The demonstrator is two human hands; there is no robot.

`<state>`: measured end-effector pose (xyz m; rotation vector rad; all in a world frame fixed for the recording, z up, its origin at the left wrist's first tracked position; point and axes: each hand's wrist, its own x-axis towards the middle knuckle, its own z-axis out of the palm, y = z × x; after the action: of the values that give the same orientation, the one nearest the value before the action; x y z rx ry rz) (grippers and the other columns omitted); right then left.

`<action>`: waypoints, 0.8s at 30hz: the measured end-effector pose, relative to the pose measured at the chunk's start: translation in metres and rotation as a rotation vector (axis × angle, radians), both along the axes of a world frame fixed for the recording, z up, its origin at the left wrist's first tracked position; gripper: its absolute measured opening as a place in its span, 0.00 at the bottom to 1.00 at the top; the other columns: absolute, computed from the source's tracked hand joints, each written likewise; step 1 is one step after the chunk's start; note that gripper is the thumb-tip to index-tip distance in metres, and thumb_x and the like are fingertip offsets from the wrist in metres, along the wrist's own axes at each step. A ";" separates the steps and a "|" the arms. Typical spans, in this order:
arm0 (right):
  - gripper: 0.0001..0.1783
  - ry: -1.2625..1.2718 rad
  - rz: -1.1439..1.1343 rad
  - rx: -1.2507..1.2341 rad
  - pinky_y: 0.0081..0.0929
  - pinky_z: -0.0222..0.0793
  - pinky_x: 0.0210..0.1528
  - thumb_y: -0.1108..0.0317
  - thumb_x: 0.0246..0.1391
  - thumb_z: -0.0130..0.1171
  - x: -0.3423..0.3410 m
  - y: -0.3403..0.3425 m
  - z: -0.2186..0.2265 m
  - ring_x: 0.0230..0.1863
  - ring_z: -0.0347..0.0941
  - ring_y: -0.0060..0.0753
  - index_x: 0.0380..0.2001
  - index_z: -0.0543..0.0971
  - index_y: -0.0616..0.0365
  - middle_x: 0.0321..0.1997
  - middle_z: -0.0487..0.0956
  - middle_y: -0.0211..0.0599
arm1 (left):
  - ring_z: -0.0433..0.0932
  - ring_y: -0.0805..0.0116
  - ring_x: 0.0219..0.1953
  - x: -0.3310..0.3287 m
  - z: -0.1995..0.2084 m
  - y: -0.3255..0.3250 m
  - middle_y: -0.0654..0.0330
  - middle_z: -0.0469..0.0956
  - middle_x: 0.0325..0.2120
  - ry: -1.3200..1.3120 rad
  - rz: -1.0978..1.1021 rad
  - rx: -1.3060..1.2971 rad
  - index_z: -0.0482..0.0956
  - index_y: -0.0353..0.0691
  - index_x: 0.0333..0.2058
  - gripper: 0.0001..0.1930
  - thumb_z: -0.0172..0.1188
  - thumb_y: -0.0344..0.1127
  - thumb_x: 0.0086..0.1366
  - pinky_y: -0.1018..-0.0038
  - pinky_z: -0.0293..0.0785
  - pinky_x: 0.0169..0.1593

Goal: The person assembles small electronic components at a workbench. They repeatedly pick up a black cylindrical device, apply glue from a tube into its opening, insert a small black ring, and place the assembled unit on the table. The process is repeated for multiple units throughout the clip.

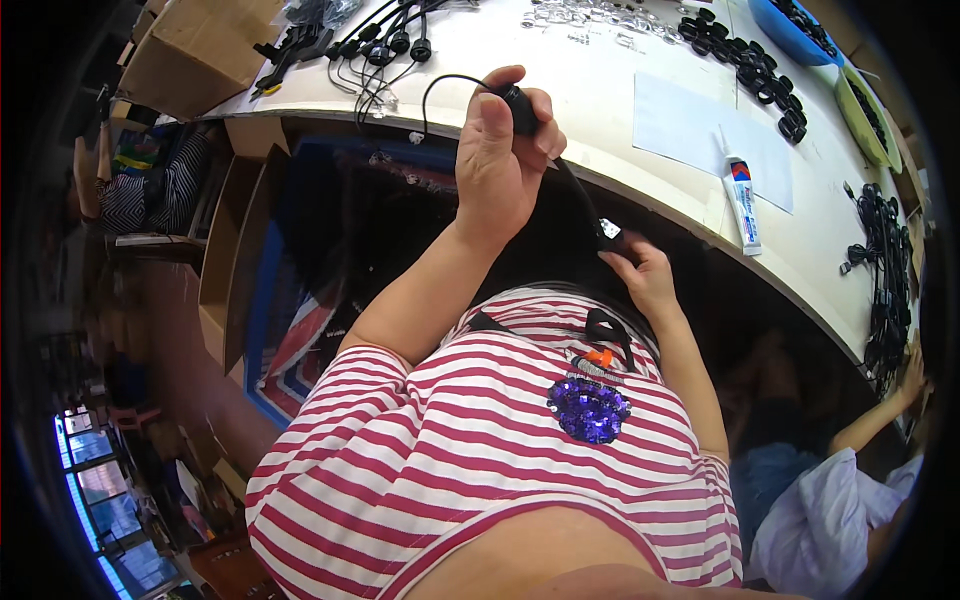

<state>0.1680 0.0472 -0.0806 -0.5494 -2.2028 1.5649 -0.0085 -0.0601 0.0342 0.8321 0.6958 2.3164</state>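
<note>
Closed around a black, rounded fitting (519, 110), my left hand (495, 175) is raised at the near edge of the table. From that fitting a thin black wire (443, 82) curves left, with a small pale tip hanging over the edge. A thicker black cable (577, 187) runs down from it toward my right hand (650, 280). Lower and to the right, that hand pinches the cable near its shiny, silvery end (609, 229), which looks like a plug. The right fingers are partly blurred.
Similar black fittings with wires (378, 50) lie at the table's back left. A tube (742, 205) rests by a pale sheet (690, 130), near black rings (760, 75). Bundled cables (882, 270) and another person's hand (912, 375) are at right; an open carton (232, 240) stands left.
</note>
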 end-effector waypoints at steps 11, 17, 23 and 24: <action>0.10 -0.254 0.003 0.306 0.28 0.69 0.35 0.65 0.43 0.61 0.009 0.011 -0.074 0.33 0.76 0.40 0.30 0.80 0.56 0.30 0.79 0.42 | 0.64 0.74 0.26 -0.004 -0.012 -0.014 0.60 0.67 0.30 0.066 0.029 -0.034 0.60 0.44 0.50 0.25 0.50 0.52 0.60 0.76 0.61 0.34; 0.09 -0.446 0.134 0.435 0.32 0.70 0.39 0.67 0.45 0.58 0.012 0.015 -0.080 0.36 0.74 0.44 0.32 0.80 0.55 0.33 0.78 0.42 | 0.63 0.74 0.27 -0.007 -0.013 -0.025 0.60 0.67 0.31 0.060 0.012 -0.035 0.60 0.42 0.50 0.25 0.50 0.50 0.60 0.76 0.62 0.34; 0.10 0.170 -0.057 0.295 0.24 0.69 0.37 0.79 0.46 0.55 -0.007 -0.009 0.065 0.34 0.74 0.40 0.35 0.77 0.61 0.33 0.77 0.42 | 0.63 0.75 0.29 0.014 -0.038 -0.024 0.62 0.66 0.30 0.168 -0.106 -0.239 0.59 0.39 0.52 0.21 0.53 0.30 0.61 0.79 0.61 0.35; 0.10 0.326 -0.122 0.399 0.25 0.69 0.37 0.78 0.45 0.57 -0.012 -0.012 0.085 0.34 0.74 0.39 0.35 0.77 0.61 0.33 0.77 0.41 | 0.63 0.75 0.30 0.023 -0.045 -0.021 0.63 0.64 0.29 0.133 -0.159 -0.252 0.59 0.39 0.52 0.22 0.52 0.24 0.59 0.80 0.61 0.35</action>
<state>0.1561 0.0349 0.0043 -0.2776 -2.1014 1.0282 0.0142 -0.0808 -0.0106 0.8945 0.9220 1.9963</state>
